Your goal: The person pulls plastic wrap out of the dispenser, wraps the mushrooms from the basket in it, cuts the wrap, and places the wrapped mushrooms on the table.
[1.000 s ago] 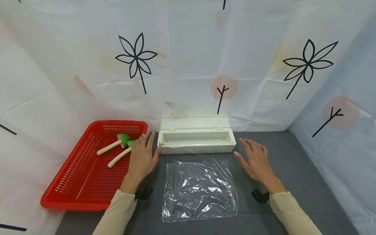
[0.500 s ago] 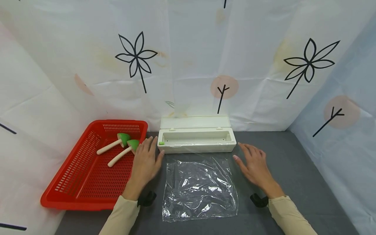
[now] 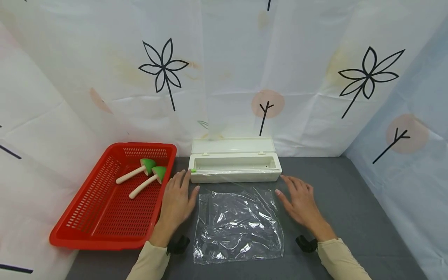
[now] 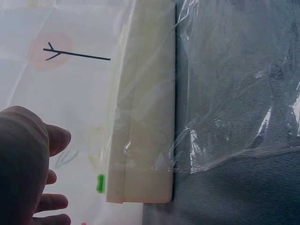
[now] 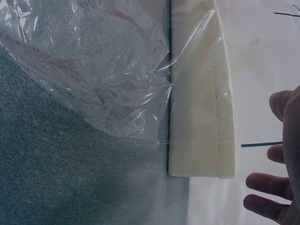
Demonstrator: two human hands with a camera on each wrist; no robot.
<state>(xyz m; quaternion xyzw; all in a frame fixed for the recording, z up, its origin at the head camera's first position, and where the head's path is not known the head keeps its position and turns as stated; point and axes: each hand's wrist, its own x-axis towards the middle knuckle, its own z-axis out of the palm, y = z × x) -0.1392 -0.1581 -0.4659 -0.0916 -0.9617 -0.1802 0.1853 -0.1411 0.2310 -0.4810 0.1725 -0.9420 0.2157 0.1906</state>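
A long white cling film dispenser [image 3: 235, 177] stands at the back of the grey table, its lid [image 3: 233, 146] raised. A green slider [image 3: 193, 170] sits at its left end. Clear cling film [image 3: 239, 227] runs out over the dispenser's front and lies wrinkled on the table; the left wrist view shows the film [image 4: 225, 122] draped across the white front. My left hand [image 3: 176, 202] is beside the film's left edge, fingers spread and holding nothing. To the right of the film, my right hand [image 3: 300, 202] has its fingers extended, also holding nothing.
A red plastic basket [image 3: 105, 243] with slotted walls stands on the left. Inside it lie two mushroom-shaped objects with green caps and pale stems, the nearer one [image 3: 144, 187] close to the basket's right wall. A patterned white cloth [image 3: 224, 77] hangs behind and at both sides.
My left hand has drawn back toward me and slightly right, away from the basket's rim. My right hand has shifted a little toward me and left. The film and dispenser stay put.
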